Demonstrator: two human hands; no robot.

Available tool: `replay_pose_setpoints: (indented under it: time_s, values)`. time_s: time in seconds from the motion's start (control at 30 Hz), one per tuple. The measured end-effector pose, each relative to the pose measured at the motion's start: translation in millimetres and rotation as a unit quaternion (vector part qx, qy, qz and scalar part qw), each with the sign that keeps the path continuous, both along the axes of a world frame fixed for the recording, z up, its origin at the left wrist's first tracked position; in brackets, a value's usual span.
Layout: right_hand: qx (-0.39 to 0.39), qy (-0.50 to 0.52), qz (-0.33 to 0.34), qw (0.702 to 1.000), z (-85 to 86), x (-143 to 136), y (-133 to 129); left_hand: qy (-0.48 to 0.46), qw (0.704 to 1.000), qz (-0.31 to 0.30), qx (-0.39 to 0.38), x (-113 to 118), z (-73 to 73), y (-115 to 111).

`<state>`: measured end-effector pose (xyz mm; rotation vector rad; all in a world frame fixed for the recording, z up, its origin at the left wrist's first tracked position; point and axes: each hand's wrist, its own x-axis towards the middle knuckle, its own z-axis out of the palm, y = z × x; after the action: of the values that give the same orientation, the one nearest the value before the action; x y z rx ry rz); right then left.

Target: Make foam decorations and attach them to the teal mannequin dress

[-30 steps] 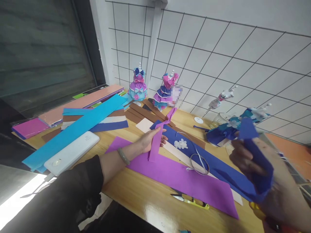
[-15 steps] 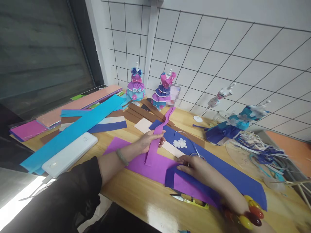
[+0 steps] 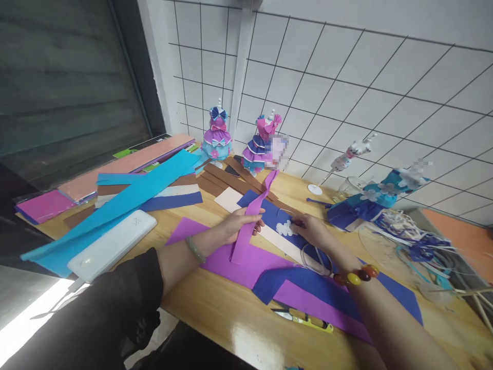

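Note:
A long purple strip (image 3: 242,245) hangs in my left hand (image 3: 241,223), its fingers wrapped round the middle. My right hand (image 3: 308,228) is at the small white flowers (image 3: 284,228) on a dark blue sheet (image 3: 396,293); its fingers are bent together, and what they pinch, if anything, is hidden. Below my hands lie a wide purple sheet (image 3: 227,267) and a dark blue strip (image 3: 269,285) folded across it. Thin white and blue strips curl under my right wrist. Yellow-handled scissors (image 3: 304,319) rest near the front edge.
A white power bank (image 3: 115,244), a light blue strip (image 3: 146,192) and coloured sheets lie left. Brown strips (image 3: 223,177) are behind. Small dressed mannequins (image 3: 216,139) stand along the wall. At the right are a glass jar (image 3: 348,187) and a heap of scraps (image 3: 408,231).
My right hand has let go of the dark blue strip and moved up to the white flowers. The blue strip now lies on the purple sheet. My left hand has hardly moved.

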<state>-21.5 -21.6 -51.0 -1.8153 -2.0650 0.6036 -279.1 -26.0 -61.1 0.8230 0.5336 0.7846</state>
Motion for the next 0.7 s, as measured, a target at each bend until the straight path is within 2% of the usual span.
replay_pose_setpoints:
  time_s: [0.27, 0.4, 0.5, 0.57, 0.63, 0.7]
  values:
    - [-0.029, 0.055, -0.019, 0.998, -6.5, 2.9, 1.3, 0.011, 1.0, -0.005, 0.004, -0.9, 2.1, -0.7]
    - [-0.054, 0.116, -0.036, 0.991, 3.8, 11.1, -4.8, 0.007, 1.0, -0.009, 0.003, -0.2, 0.5, 0.6]
    - [-0.099, 0.215, -0.07, 0.969, 15.1, 16.5, -12.5, 0.005, 1.0, -0.012, 0.007, 0.2, -1.8, 1.5]
    - [-0.141, 0.255, -0.067, 0.954, 20.2, 16.3, -17.5, 0.006, 1.0, -0.016, 0.011, 0.2, -3.0, 1.8]
    - [-0.183, 0.254, -0.044, 0.949, 21.4, 12.3, -20.7, 0.005, 1.0, -0.019, 0.012, 0.3, -3.6, 2.0]
    - [-0.192, 0.212, -0.04, 0.957, 18.6, 6.1, -20.8, 0.003, 1.0, -0.021, 0.011, 0.6, -3.9, 2.3]
